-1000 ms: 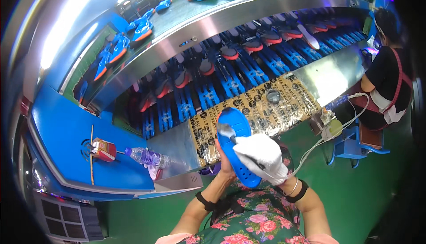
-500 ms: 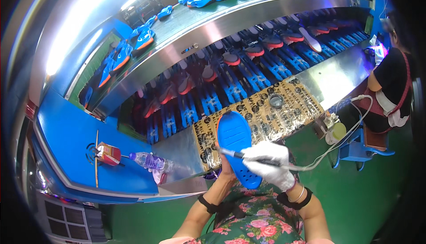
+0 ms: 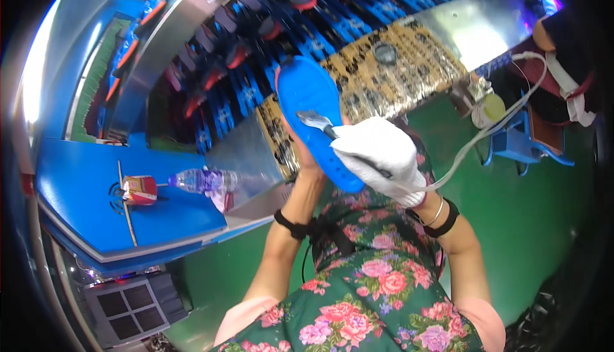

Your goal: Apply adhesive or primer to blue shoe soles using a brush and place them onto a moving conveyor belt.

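My left hand (image 3: 309, 160), bare, grips a blue shoe sole (image 3: 307, 93) from below and along its side. The sole slants up and away over the front of the work surface. Small holes dot its near end, and a bit of orange shows at its far left edge. My right hand (image 3: 382, 155), in a white knitted glove, is closed around a slim, dark-handled brush (image 3: 314, 120) with a pale flat tip. That tip is over the middle of the sole; whether it touches I cannot tell. A pale hose (image 3: 476, 136) runs rightward from the gloved hand.
A taped brown covering (image 3: 422, 64) with a small round dish (image 3: 385, 53) lies ahead. Beyond are racks holding red-edged soles (image 3: 304, 0). At left are a bottle (image 3: 201, 180) and red box (image 3: 139, 190). A person (image 3: 569, 51) sits at right beside a blue stool (image 3: 511, 138).
The view has tipped downward, showing more of my apron. The brush has turned, its tip now lying over the sole's middle instead of across its left edge. Both hands keep their hold.
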